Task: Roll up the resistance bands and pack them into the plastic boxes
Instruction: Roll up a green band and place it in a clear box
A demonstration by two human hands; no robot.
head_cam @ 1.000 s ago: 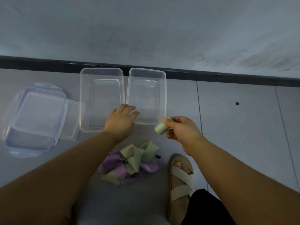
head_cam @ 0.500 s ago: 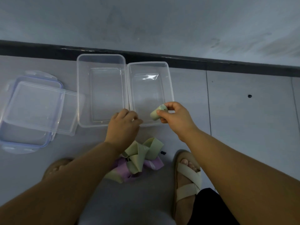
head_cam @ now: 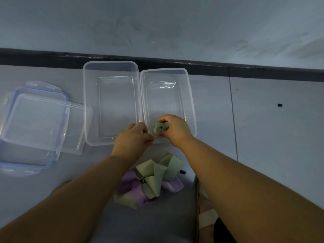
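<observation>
Now packing: right hand [head_cam: 176, 131] fingers pinch rolled green band [head_cam: 159, 129] inside right plastic box [head_cam: 191, 104]; left hand [head_cam: 132, 140] at rim, grip unclear. Next: release, grab loose bands [head_cam: 154, 179].

floor [head_cam: 263, 146] | left box [head_cam: 115, 106] | right box [head_cam: 163, 102] | lids [head_cam: 40, 120], seemingly stacked | band heap [head_cam: 150, 181]

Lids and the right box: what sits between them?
The left box, empty, sits between the lids and the right box, in the head view.
</observation>
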